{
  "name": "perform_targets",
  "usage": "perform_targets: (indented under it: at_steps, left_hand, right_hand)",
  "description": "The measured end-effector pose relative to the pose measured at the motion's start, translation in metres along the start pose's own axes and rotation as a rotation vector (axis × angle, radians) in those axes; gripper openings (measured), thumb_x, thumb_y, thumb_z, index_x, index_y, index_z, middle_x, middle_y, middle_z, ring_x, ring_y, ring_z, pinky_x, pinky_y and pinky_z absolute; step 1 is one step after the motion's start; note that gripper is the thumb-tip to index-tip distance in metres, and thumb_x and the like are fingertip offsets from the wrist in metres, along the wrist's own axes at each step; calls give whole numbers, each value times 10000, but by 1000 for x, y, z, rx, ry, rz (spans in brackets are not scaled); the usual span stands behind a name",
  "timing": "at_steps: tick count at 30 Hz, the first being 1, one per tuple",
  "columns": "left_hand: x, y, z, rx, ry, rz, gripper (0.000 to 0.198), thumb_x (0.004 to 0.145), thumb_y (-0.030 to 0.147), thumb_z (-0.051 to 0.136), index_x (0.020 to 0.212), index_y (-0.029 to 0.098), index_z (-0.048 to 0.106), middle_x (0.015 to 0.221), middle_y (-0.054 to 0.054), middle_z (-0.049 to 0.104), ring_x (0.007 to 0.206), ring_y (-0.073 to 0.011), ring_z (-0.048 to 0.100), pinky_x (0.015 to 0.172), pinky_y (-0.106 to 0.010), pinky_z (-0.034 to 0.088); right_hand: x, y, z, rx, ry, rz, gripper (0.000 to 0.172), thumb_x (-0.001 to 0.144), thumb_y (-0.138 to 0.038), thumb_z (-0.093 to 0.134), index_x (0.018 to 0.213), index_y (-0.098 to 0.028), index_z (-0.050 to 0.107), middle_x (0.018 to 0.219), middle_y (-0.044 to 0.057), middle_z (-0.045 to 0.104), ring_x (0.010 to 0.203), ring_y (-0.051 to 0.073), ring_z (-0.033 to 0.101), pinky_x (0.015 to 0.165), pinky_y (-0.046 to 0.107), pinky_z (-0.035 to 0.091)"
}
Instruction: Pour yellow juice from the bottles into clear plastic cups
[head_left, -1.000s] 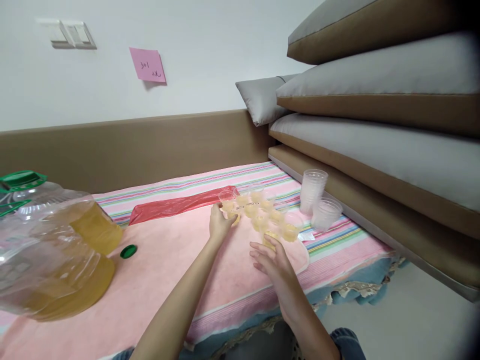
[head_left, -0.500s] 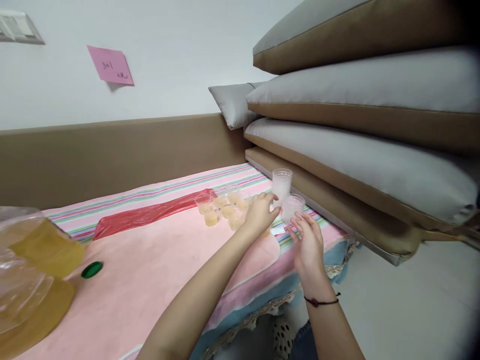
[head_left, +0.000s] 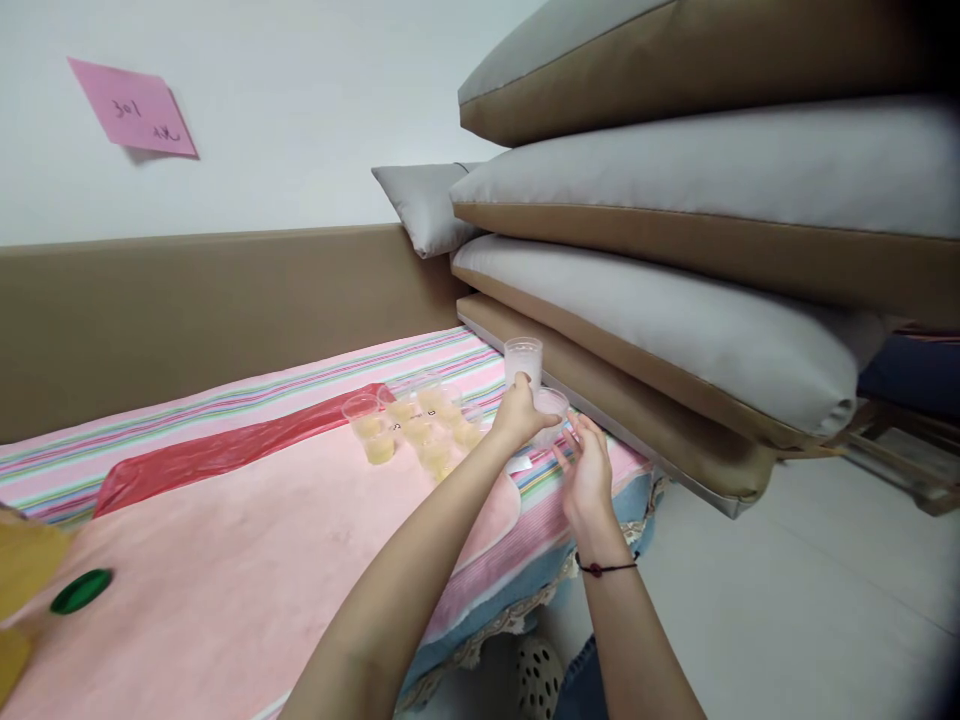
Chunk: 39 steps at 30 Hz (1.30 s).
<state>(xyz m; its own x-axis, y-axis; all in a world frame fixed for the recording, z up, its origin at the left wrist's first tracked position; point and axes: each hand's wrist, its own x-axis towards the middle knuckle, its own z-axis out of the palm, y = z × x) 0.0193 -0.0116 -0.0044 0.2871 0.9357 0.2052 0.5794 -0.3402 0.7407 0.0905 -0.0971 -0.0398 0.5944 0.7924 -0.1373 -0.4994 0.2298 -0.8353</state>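
Two stacks of clear plastic cups stand at the bed's right edge: a tall stack [head_left: 523, 362] behind and a shorter stack [head_left: 551, 408] in front. My left hand [head_left: 516, 415] is closed on the shorter stack from the left. My right hand [head_left: 585, 474] is just below and right of it, fingers spread and curled upward, touching or nearly touching its base. Left of my hands sit several small cups of yellow liquid [head_left: 409, 425] on the pink towel [head_left: 247, 560].
A red plastic bag [head_left: 217, 450] lies across the striped sheet. A green cap [head_left: 81, 591] and part of a big jug of yellow liquid [head_left: 19, 590] are at the far left. Stacked grey-and-tan cushions [head_left: 675, 260] fill the right. A pink note [head_left: 135, 108] is on the wall.
My view swung right. Both hands left the filled cups and went right to the empty cup stacks; my left hand closed on the shorter stack and my right hand came under it.
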Motion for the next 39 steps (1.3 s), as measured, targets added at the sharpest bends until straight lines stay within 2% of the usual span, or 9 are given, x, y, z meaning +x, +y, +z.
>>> perform_targets:
  at_steps: [8, 14, 20, 23, 27, 30, 33, 36, 39]
  left_hand:
    - [-6, 6, -5, -13, 20, -4, 765, 626, 254, 814, 1237, 181, 359, 1197, -155, 617, 1044, -273, 637, 850, -351, 465]
    - [-8, 9, -8, -45, 44, 0, 782, 630, 256, 808, 1258, 181, 348, 1197, -155, 621, 1018, -265, 646, 818, -335, 466]
    - [-8, 9, -10, -105, 88, 3, 724, 665, 305, 797, 1229, 188, 358, 1251, -172, 597, 1072, -272, 634, 846, -348, 466]
    - [-9, 18, -21, -124, 105, 18, 727, 655, 346, 812, 1209, 195, 366, 1273, -160, 588, 1106, -278, 620, 881, -360, 460]
    - [-19, 39, -53, -153, 160, 64, 717, 667, 345, 808, 1206, 195, 360, 1275, -155, 588, 1122, -282, 608, 894, -377, 457]
    - [-39, 54, -86, -226, 216, 118, 718, 654, 325, 817, 1196, 192, 364, 1240, -145, 600, 1122, -257, 605, 917, -373, 456]
    - [-74, 53, -118, -273, 262, 109, 688, 653, 328, 809, 1177, 224, 376, 1249, -114, 603, 1140, -244, 594, 938, -397, 460]
    - [-121, 29, -143, -305, 311, 63, 692, 624, 310, 820, 1160, 235, 390, 1239, -116, 609, 1160, -250, 585, 981, -448, 453]
    - [-171, -10, -162, -331, 342, -44, 693, 620, 318, 814, 1157, 242, 383, 1227, -125, 601, 1105, -250, 608, 921, -460, 506]
  right_hand:
    - [-4, -1, 1, -43, -8, -23, 438, 717, -462, 590, 1116, -281, 581, 1434, 17, 516, 1298, 216, 484, 932, 373, 507]
    - [-8, -3, 4, -74, -9, -37, 418, 721, -447, 581, 1102, -277, 600, 1418, 16, 521, 1313, 214, 465, 963, 383, 486]
    - [-6, 2, 4, -91, -1, -23, 440, 718, -474, 583, 1110, -274, 588, 1413, 18, 511, 1298, 235, 478, 914, 382, 520]
    - [-6, 2, 4, -96, -2, -41, 452, 735, -487, 582, 1130, -268, 571, 1405, 29, 523, 1296, 235, 485, 950, 399, 500]
    - [-9, -4, 4, -93, -10, -115, 422, 767, -473, 569, 1132, -261, 564, 1405, 34, 537, 1308, 214, 486, 1018, 397, 444]
    - [-12, -10, 3, -86, -14, -161, 417, 770, -458, 579, 1136, -259, 565, 1413, 34, 537, 1322, 206, 479, 1025, 383, 434]
    - [-16, -13, 2, -79, -14, -177, 427, 766, -451, 584, 1147, -259, 561, 1419, 37, 537, 1334, 214, 470, 1020, 382, 436]
    - [-21, -14, 3, -67, -25, -184, 427, 765, -444, 585, 1149, -258, 558, 1409, 39, 553, 1331, 219, 474, 1022, 390, 431]
    - [-29, -13, 8, -59, -58, -191, 408, 765, -438, 591, 1131, -261, 566, 1387, 35, 572, 1313, 221, 493, 1017, 400, 430]
